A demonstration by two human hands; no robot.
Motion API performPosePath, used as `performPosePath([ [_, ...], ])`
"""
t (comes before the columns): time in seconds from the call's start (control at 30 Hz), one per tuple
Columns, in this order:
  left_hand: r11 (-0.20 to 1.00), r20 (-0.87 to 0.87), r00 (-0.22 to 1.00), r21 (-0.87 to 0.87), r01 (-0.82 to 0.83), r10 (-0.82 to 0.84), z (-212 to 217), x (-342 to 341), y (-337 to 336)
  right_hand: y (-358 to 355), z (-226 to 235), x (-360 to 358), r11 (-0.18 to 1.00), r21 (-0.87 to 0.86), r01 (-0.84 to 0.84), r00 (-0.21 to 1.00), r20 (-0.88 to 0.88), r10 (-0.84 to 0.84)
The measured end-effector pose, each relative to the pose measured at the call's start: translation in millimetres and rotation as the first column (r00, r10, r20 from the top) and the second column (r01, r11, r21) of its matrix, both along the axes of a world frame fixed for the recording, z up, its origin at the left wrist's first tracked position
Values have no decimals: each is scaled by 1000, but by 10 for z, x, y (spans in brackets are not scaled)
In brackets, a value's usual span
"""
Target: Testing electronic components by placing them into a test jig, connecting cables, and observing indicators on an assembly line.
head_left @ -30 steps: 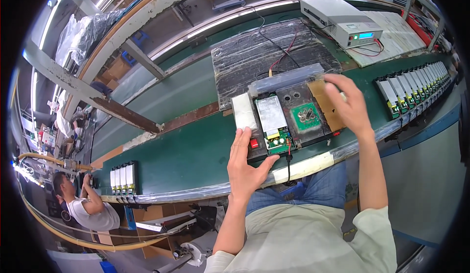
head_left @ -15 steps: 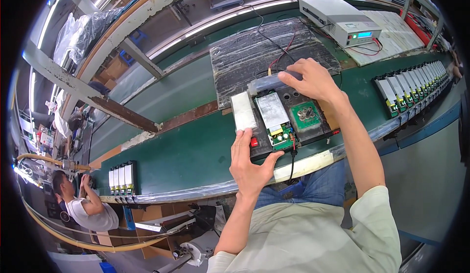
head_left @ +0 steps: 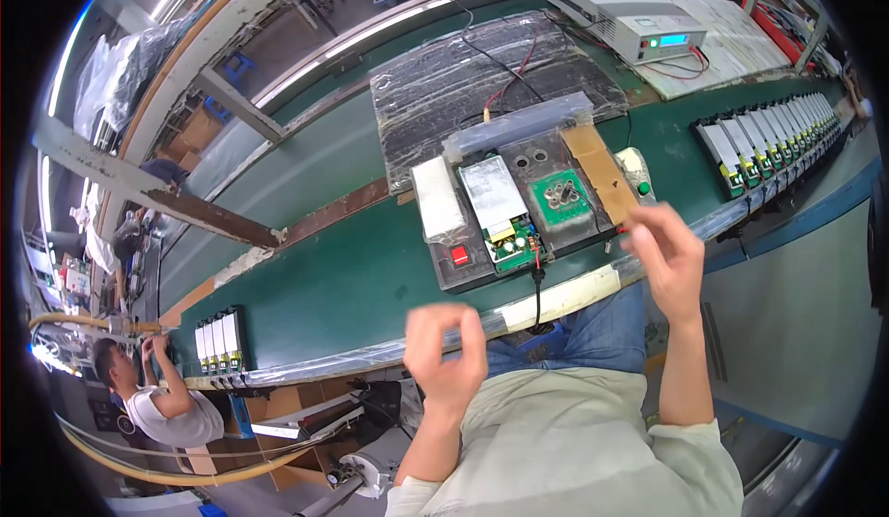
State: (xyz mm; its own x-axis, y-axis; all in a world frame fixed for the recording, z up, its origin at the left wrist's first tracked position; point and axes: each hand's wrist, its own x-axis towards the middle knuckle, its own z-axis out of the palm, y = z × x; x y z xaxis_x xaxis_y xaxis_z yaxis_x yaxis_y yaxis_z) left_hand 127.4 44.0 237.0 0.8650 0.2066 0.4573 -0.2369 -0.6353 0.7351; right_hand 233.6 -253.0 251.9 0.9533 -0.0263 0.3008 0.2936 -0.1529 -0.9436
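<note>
A black test fixture (head_left: 470, 274) sits on the green bench. A power supply board (head_left: 493, 190) lies in it, with a metal plate on top, a green circuit board with yellow parts at its near end and a black cord (head_left: 537, 296) running down. Short of the bench's front edge, my left hand (head_left: 444, 359) hovers with loosely curled, slightly blurred fingers, nothing seen in them. My right hand (head_left: 669, 262) is raised by the fixture's right end, fingers bent and apart from the thumb, holding nothing visible. A clear plastic cover (head_left: 519, 126) stands at the fixture's back edge.
Rows of similar boards (head_left: 769, 146) stand at the right and a smaller group (head_left: 220, 343) at the left. Behind are a black striped mat (head_left: 435, 81) and a white tester (head_left: 639, 26) with leads. A co-worker (head_left: 171, 410) sits far left.
Both hands have left the fixture and drawn back toward me: the left from its near edge, the right from the plastic cover. The cover now stands in plain sight.
</note>
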Motion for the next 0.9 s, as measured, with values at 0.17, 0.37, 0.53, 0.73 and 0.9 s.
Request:
performPosePath([
  [0.17, 874, -727, 503, -294, 386, -467, 35, -246, 68, -419, -480, -434, 999, 1, 53, 977, -209, -51],
  [0.37, 981, -699, 689, -123, 149, -192, -1056, -328, -403, -218, -477, -409, 999, 40, 14, 968, -250, -4],
  [0.53, 842, -606, 604, -483, 239, -519, -1698, -243, -363, 152, -347, -255, 999, 29, 34, 983, -181, -28],
  [0.73, 864, -751, 433, -389, 321, -499, -851, -325, -249, 235, -271, -132, 995, -95, -34, 989, -150, 20],
  [0.9, 922, -706, 617, -140, 361, -348, -401, -574, 272, 228, -328, -126, 994, -64, -91, 983, -164, 79],
])
